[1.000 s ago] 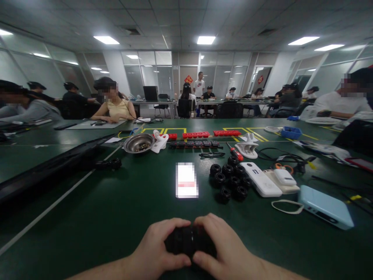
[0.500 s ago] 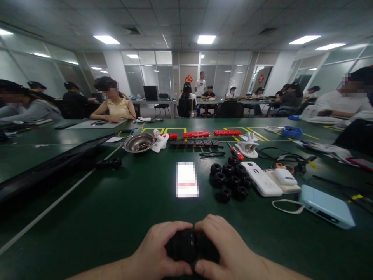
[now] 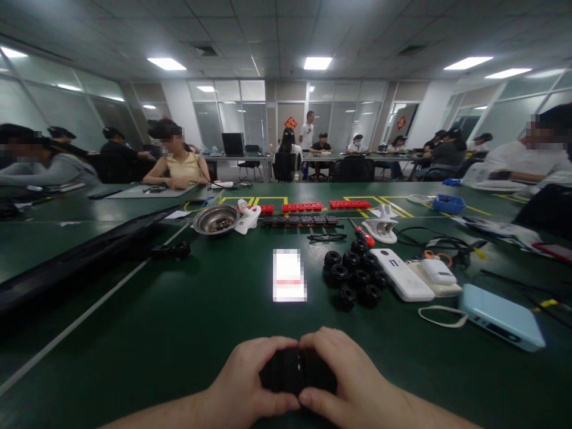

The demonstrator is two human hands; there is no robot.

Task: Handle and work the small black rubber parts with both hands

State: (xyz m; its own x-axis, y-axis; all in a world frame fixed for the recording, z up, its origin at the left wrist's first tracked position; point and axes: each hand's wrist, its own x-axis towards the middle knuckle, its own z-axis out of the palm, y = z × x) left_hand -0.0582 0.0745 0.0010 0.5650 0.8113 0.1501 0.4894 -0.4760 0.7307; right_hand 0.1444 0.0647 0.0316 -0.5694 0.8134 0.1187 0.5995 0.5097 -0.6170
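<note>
Low in the view, a black rounded part (image 3: 286, 370) sits between both of my hands, just above the table's near edge. My left hand (image 3: 248, 375) wraps its left side, fingers over the top and thumb below. Around the right side curls my right hand (image 3: 342, 378), its fingertips meeting the left ones. Much of the part is hidden by the hands, so its exact kind is unclear. Ahead and to the right lies a cluster of black wheel-like parts (image 3: 353, 271). A bright, blurred-out phone-like rectangle (image 3: 289, 275) lies straight ahead on the green table (image 3: 214, 310).
A metal bowl (image 3: 217, 220) with small brass-coloured pieces stands at the back left. Red trays (image 3: 302, 207) and a screwdriver (image 3: 364, 233) lie further back. On the right are a white power bank (image 3: 400, 274) and a light-blue box (image 3: 503, 316). Other people sit around.
Both hands have closed a little more tightly around the black part, the left shifting slightly right. The camera view has shifted slightly.
</note>
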